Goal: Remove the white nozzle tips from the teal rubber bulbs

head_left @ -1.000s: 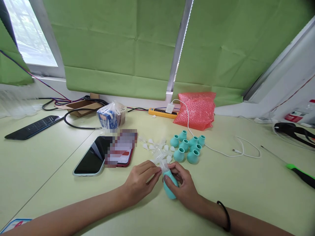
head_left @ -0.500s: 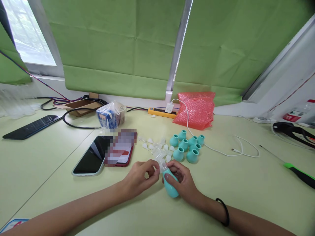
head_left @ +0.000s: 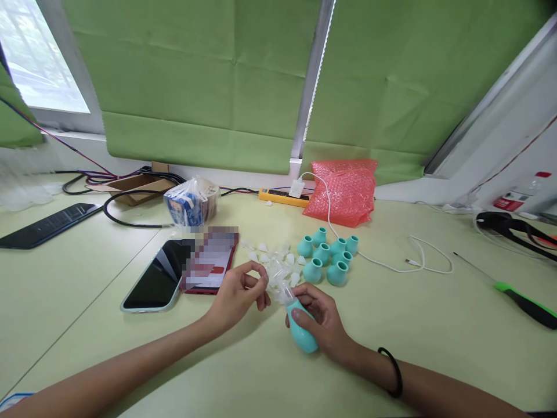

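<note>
My right hand point(head_left: 324, 316) is wrapped round a turquoise rubber bulb point(head_left: 303, 332), its thumb pressed on the side. A clear plastic tube piece point(head_left: 286, 292) sits in the neck of the bulb, which tilts up and to the left. My left hand point(head_left: 240, 293) hovers left of the tube, apart from it, thumb and forefinger curled into a pinch. What lies between those fingertips, if anything, I cannot make out. Just beyond the hands is a loose pile of clear plastic parts point(head_left: 277, 269) with small white tips point(head_left: 295, 279) scattered around it. Several more turquoise bulbs point(head_left: 312, 270) stand behind my right hand, necks up.
Two phones lie at left, one dark-screened point(head_left: 159, 278), one red-edged point(head_left: 213, 264). At the back are a plastic-bagged bundle point(head_left: 191, 203), a yellow power strip point(head_left: 282, 198) and red bubble wrap point(head_left: 343, 191). A white cable point(head_left: 391, 269) and a screwdriver point(head_left: 522, 302) lie at right.
My left hand has moved left and slightly up, away from the tube in the bulb's neck. My right hand keeps its hold on the bulb almost unmoved. The view has shifted slightly.
</note>
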The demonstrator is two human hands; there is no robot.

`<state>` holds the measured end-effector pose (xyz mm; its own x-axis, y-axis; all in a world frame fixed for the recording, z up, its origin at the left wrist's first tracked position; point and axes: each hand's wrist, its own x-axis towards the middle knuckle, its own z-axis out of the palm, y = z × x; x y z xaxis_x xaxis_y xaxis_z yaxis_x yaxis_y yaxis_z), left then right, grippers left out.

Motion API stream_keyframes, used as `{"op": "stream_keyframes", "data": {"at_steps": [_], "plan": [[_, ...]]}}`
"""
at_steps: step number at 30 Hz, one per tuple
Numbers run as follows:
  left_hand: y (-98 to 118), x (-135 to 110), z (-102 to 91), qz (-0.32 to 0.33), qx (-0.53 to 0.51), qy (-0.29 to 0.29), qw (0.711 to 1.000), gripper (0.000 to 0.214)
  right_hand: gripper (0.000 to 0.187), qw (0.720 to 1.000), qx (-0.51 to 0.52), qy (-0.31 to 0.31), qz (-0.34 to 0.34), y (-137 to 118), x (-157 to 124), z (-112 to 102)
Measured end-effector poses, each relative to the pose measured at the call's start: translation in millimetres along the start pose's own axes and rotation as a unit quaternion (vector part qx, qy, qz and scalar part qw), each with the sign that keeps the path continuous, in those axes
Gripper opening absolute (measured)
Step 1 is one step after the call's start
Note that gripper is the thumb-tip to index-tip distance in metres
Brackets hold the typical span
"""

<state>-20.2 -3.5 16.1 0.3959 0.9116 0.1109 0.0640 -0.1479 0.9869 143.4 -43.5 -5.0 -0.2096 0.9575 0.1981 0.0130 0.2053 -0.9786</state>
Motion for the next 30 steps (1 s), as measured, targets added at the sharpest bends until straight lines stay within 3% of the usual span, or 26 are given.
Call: {"op": "stream_keyframes", "data": {"at_steps": [2,4,8,11,13,15,20,26,30], "plan": [[-3,0,-0.6,0.014,0.070,-0.017,0.997,0.011,0.028,1.000,-0.012,0.014,0.000,2,-1,0],[-7,1,-1.4,0.076,0.195,-0.021,0.978,0.010,0.028,0.999,-0.022,0.026,-0.001,3,0,0],[-20,7,-5.6,0.263,0.420,-0.005,0.869,0.017,0.024,0.999,-0.045,0.027,0.002,5,1,-1],[-30,11,-8.3,0.308,0.469,-0.007,0.828,0.022,0.025,0.995,-0.079,0.054,-0.009,5,3,-2],[-33,12,-9.1,0.318,0.457,-0.010,0.831,0.023,0.025,0.992,-0.100,0.078,-0.014,5,5,-3],[-31,10,-9.6,0.318,0.416,-0.003,0.852,0.022,0.021,0.989,-0.121,0.083,-0.015,4,7,-3],[-9,-3,-9.6,0.217,0.298,0.032,0.929,0.021,0.010,0.963,-0.252,0.008,-0.093,-5,3,1],[2,-17,2.7,0.166,0.305,-0.121,0.930,0.036,0.003,0.915,-0.341,-0.113,-0.181,-14,-10,10],[2,-16,6.7,0.054,0.164,-0.215,0.961,0.045,0.010,0.903,-0.335,-0.132,-0.233,-14,-10,8]]}}
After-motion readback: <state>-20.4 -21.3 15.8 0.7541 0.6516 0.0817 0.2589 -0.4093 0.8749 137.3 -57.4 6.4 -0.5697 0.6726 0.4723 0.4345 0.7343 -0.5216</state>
